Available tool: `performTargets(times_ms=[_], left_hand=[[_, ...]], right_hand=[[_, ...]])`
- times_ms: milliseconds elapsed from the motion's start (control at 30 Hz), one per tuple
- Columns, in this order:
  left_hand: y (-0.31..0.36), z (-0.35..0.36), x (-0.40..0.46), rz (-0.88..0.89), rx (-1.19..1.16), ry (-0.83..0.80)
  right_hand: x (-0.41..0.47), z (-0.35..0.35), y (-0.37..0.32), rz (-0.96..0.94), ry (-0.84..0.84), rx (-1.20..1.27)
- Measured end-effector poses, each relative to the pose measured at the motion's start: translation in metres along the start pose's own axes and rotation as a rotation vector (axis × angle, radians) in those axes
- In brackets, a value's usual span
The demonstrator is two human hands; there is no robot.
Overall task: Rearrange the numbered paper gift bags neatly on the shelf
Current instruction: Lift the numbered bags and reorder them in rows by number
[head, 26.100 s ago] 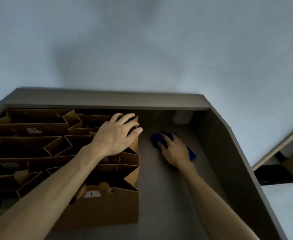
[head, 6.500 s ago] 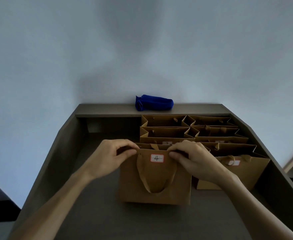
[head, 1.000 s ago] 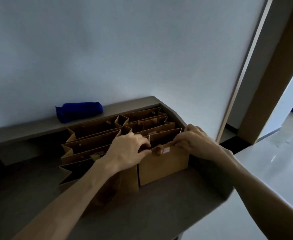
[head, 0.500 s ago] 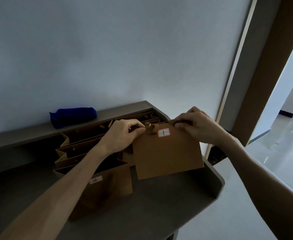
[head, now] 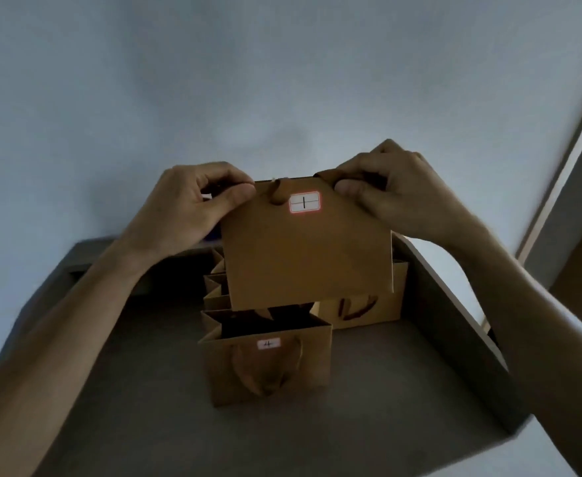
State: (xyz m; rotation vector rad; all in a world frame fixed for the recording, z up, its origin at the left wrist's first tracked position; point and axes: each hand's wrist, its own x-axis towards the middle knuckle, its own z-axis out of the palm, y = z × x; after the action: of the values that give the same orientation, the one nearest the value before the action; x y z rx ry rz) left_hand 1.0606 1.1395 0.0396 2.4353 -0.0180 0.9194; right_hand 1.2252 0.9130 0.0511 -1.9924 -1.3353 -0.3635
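Observation:
I hold a brown paper gift bag labelled 1 [head: 303, 246] in the air above the shelf. My left hand [head: 186, 208] pinches its top left corner and my right hand [head: 396, 194] pinches its top right corner. Below it the bag labelled 4 [head: 269, 366] stands upright at the front of the shelf [head: 138, 390]. Another bag [head: 365, 306] stands behind and to the right of it. Further bags [head: 215, 290] show partly behind the lifted one, mostly hidden.
The shelf's raised right wall [head: 454, 325] runs close beside the bags. A sliver of the blue cloth [head: 212, 235] peeks out under my left hand on the back ledge. A door frame [head: 558, 187] stands at the far right. Bare shelf surface lies left of the bags.
Both hands have raised bag 1 off the shelf and carried it to the middle of the view, above bag 4. The camera has turned to face the shelf squarely.

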Motion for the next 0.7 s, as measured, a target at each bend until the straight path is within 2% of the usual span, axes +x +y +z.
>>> performTargets(times_ms=[300,433,567,700], left_hand=[[-0.032,-0.095,-0.077,-0.188,0.097,0.128],[-0.049,-0.127,-0.119,-0.28,0.179,0.072],[-0.068,-0.147,-0.161,-0.37,0.255,-0.015],[-0.078,-0.149,-0.194,-0.363,0.313,-0.05]], right_hand=[[0.042,0.091,-0.075,-0.187,-0.12,0.118],[0.038,0.141,-0.097,-0.311,-0.149,0.163],[0.019,0.19,-0.116,-0.423,-0.095,0.193],[0.01,0.217,-0.13,-0.569,0.024,0.161]])
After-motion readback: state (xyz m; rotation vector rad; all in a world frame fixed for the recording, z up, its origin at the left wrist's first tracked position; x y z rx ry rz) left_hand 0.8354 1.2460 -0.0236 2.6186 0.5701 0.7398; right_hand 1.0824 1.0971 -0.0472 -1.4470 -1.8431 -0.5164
